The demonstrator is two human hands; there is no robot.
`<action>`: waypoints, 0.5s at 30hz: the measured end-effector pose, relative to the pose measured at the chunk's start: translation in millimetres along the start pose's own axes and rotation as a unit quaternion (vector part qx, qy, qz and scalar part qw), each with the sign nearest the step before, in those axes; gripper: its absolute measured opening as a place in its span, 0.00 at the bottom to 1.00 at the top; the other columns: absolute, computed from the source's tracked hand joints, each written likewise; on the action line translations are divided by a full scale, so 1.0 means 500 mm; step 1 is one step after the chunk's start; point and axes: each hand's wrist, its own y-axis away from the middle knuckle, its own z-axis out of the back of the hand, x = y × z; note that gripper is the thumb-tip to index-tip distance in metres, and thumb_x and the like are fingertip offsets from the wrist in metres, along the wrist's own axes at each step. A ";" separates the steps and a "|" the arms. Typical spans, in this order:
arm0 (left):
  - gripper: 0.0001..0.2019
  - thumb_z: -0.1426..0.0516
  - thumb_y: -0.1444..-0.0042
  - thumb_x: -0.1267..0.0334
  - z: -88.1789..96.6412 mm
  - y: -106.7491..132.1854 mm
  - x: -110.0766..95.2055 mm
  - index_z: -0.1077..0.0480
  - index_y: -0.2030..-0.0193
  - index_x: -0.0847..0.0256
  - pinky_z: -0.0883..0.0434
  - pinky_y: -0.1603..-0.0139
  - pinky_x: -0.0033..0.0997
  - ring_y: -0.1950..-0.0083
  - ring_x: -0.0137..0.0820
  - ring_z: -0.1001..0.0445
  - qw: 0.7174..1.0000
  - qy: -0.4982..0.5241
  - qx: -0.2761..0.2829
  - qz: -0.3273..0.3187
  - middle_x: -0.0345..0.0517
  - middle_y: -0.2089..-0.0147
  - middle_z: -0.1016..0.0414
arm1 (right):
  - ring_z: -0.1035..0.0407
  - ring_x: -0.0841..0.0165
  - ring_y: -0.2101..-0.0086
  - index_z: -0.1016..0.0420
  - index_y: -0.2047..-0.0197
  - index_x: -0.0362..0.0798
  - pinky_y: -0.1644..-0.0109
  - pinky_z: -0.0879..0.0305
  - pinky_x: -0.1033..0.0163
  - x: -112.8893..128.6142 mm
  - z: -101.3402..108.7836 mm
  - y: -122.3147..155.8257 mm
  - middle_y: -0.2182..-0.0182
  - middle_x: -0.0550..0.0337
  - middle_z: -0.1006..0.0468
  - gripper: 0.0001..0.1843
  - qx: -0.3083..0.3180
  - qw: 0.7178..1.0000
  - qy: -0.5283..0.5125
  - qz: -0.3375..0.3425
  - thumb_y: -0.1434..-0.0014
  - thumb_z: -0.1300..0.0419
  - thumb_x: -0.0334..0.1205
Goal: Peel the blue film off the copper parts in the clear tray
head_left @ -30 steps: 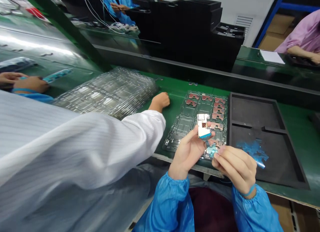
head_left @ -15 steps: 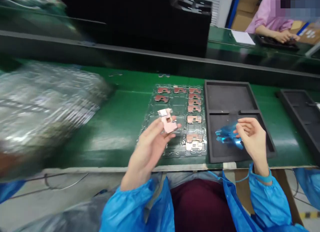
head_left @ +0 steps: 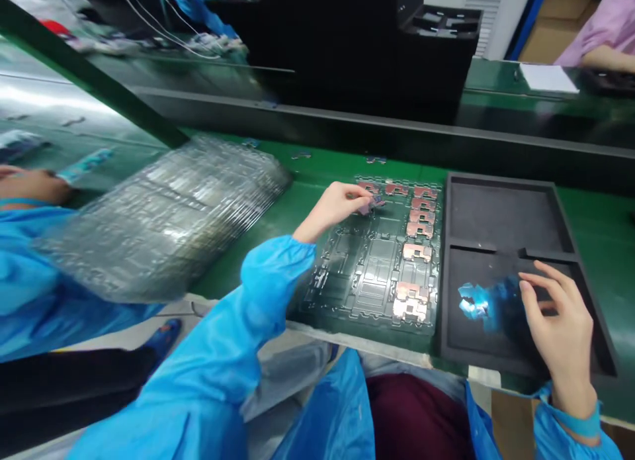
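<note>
Our left hand point(head_left: 342, 202) has thumb and fingers pinched on a small board point(head_left: 371, 206) at the clear tray's point(head_left: 380, 275) upper left; we can't tell if board and tray touch. Our right hand point(head_left: 563, 314), fingers loosely parted, is over the black tray point(head_left: 501, 212), beside blue film point(head_left: 473, 302). We've got coppery parts point(head_left: 420, 230) down the clear tray's right column.

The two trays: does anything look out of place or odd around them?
A small piece lies loose on the bench beyond the clear tray, not in it. Crumpled blue film lies in the near section of the black tray, looking untidy. Either may be normal.
</note>
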 end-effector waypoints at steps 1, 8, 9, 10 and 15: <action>0.02 0.32 0.42 0.69 -0.004 -0.033 -0.003 0.14 0.63 0.64 0.25 0.65 0.29 0.69 0.33 0.20 0.999 -0.041 0.024 -0.014 0.49 0.70 0.16 | 0.20 0.61 0.57 0.14 0.53 0.50 0.68 0.23 0.62 -0.002 -0.001 0.001 0.41 0.51 0.18 0.15 0.001 1.000 -0.001 -0.002 0.28 0.37 0.51; 0.05 0.33 0.47 0.73 -0.047 -0.153 -0.030 0.15 0.64 0.65 0.37 0.76 0.25 0.80 0.25 0.30 0.978 -0.149 0.136 -0.056 0.44 0.74 0.17 | 0.20 0.63 0.60 0.16 0.53 0.52 0.67 0.23 0.61 -0.016 -0.005 0.018 0.39 0.54 0.19 0.18 0.023 0.999 0.014 -0.046 0.27 0.40 0.55; 0.04 0.34 0.47 0.73 -0.051 -0.157 -0.029 0.15 0.65 0.64 0.37 0.76 0.25 0.80 0.25 0.30 0.974 -0.160 0.148 -0.060 0.44 0.74 0.17 | 0.20 0.63 0.59 0.16 0.53 0.52 0.67 0.23 0.61 -0.017 -0.006 0.020 0.39 0.54 0.19 0.19 0.024 0.998 0.015 -0.050 0.27 0.40 0.56; 0.05 0.35 0.46 0.73 -0.056 -0.161 -0.027 0.15 0.66 0.64 0.37 0.76 0.25 0.80 0.26 0.30 0.971 -0.170 0.156 -0.064 0.44 0.75 0.17 | 0.20 0.62 0.58 0.16 0.54 0.52 0.66 0.23 0.60 -0.018 -0.007 0.021 0.39 0.54 0.19 0.19 0.025 0.998 0.016 -0.054 0.27 0.40 0.57; 0.06 0.37 0.46 0.72 -0.079 -0.166 0.000 0.16 0.67 0.62 0.32 0.70 0.28 0.77 0.30 0.27 0.959 -0.213 0.145 -0.115 0.41 0.76 0.19 | 0.21 0.67 0.68 0.15 0.54 0.53 0.69 0.24 0.60 -0.024 -0.008 0.027 0.39 0.56 0.19 0.23 0.027 0.997 0.011 -0.076 0.28 0.41 0.62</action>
